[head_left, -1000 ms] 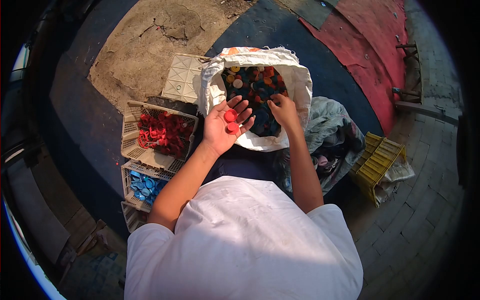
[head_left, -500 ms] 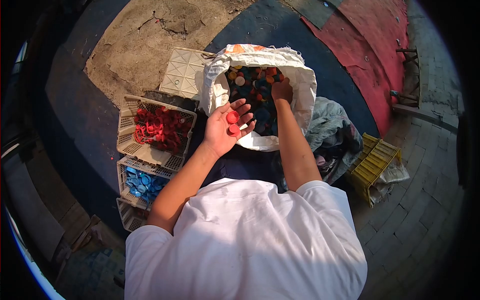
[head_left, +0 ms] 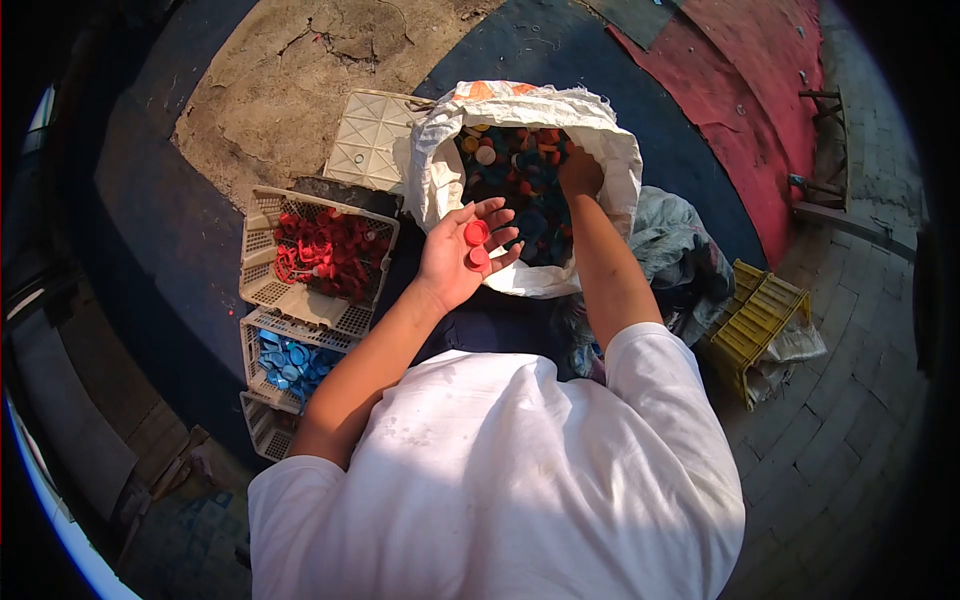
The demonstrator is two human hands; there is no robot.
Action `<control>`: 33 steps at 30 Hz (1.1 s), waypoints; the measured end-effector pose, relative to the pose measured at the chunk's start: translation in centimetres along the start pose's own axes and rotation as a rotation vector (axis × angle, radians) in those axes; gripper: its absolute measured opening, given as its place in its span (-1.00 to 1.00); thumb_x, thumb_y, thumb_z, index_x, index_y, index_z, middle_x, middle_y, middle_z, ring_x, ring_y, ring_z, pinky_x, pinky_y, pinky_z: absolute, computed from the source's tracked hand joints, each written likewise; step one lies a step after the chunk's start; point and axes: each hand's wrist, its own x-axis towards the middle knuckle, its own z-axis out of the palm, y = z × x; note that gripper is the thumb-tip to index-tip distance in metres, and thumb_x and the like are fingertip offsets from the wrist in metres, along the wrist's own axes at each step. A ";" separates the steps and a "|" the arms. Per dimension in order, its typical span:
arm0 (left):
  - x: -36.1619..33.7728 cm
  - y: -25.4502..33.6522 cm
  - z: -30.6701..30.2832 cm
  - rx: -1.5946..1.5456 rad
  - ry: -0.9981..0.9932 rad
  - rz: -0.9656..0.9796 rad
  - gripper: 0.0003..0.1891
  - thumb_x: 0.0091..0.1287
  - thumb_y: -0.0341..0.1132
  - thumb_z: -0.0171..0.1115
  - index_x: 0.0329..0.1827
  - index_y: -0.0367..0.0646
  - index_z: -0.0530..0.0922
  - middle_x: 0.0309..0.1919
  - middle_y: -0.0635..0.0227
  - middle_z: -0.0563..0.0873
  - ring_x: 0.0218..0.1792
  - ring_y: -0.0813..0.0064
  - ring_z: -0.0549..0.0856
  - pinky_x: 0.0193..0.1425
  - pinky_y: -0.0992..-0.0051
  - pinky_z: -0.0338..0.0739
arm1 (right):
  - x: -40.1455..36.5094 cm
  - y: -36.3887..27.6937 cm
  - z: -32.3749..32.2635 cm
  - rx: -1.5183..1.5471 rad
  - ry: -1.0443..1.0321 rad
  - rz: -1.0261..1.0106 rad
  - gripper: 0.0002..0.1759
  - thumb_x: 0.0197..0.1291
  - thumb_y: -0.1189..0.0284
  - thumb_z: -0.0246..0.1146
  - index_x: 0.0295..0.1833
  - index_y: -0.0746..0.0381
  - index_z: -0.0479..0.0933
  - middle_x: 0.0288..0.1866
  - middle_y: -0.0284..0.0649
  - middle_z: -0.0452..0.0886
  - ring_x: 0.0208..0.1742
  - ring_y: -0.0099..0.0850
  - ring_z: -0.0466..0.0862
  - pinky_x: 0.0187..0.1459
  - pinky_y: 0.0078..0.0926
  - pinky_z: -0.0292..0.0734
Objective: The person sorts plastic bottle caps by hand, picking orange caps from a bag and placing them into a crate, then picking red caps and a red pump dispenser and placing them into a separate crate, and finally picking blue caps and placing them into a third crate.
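Note:
Two red caps (head_left: 477, 234) lie on the upturned palm of my left hand (head_left: 456, 256), whose fingers are spread and slightly curled. That hand is at the front left edge of a white woven sack (head_left: 622, 150). Inside the sack is a pile of mixed bottle caps (head_left: 517, 172), in red, orange, yellow, white, green and dark blue. My right hand (head_left: 580, 173) reaches into the sack at its right side, over the caps. Its fingers are in shadow and hard to make out.
On the left, a basket (head_left: 262, 290) holds red pieces, and below it another basket (head_left: 250, 350) holds blue pieces. A pale crate (head_left: 372, 138) lies behind. To the right are a grey plastic bundle (head_left: 665, 225) and a yellow crate (head_left: 757, 310).
My right hand has shifted slightly to the right and back within the sack. My left hand still bears the two red caps. The whole view has moved slightly.

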 end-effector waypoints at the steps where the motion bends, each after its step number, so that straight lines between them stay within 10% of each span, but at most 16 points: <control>1: 0.2 0.1 0.1 0.004 0.001 0.003 -0.62 0.61 -0.10 -0.06 0.30 -0.12 0.50 0.11 0.33 0.72 0.09 0.34 0.69 0.31 0.12 0.55 | -0.3 0.0 -0.2 0.028 0.003 -0.003 -0.63 0.31 0.11 0.30 0.01 0.16 0.67 -0.02 -0.01 0.78 0.06 0.00 0.78 0.07 -0.06 0.67; 8: 0.7 -0.4 0.5 0.015 0.064 0.010 -0.63 0.59 -0.12 -0.01 0.28 -0.15 0.51 0.09 0.28 0.72 0.09 0.31 0.69 0.32 0.12 0.55 | -2.3 -1.3 -3.0 0.325 -0.138 0.239 -0.56 0.19 0.16 0.39 0.04 0.26 0.66 -0.11 0.03 0.80 0.03 0.01 0.78 0.05 -0.14 0.66; 11: 1.0 -0.4 0.4 0.002 0.085 0.027 -0.64 0.58 -0.15 0.01 0.26 -0.18 0.51 0.09 0.23 0.71 0.09 0.28 0.68 0.35 0.06 0.55 | -5.5 0.1 -2.2 0.620 0.038 0.085 -0.57 0.19 0.19 0.47 0.00 0.30 0.65 -0.33 -0.10 0.76 -0.29 -0.21 0.79 -0.26 -0.30 0.63; 18: 2.2 -1.7 0.6 -0.010 0.083 0.113 -0.68 0.60 -0.18 -0.04 0.18 -0.18 0.53 0.09 0.18 0.69 0.26 0.18 0.66 0.46 -0.15 0.47 | -14.5 -2.0 -12.4 1.700 -0.590 0.195 -0.78 0.33 0.33 0.45 -0.12 0.21 0.60 -0.56 -0.52 0.45 -0.67 -0.76 0.26 -0.62 -0.71 0.03; 33: 1.8 -2.2 0.3 -0.005 0.023 0.122 -0.68 0.64 -0.19 -0.06 0.22 -0.18 0.53 0.23 0.18 0.67 0.30 0.20 0.64 0.41 0.23 0.57 | -19.0 -4.0 -17.0 1.240 -0.479 -0.097 -0.71 0.32 0.42 0.44 0.09 0.32 0.69 -0.33 -0.34 0.76 -0.41 -0.69 0.67 -0.50 -0.72 0.46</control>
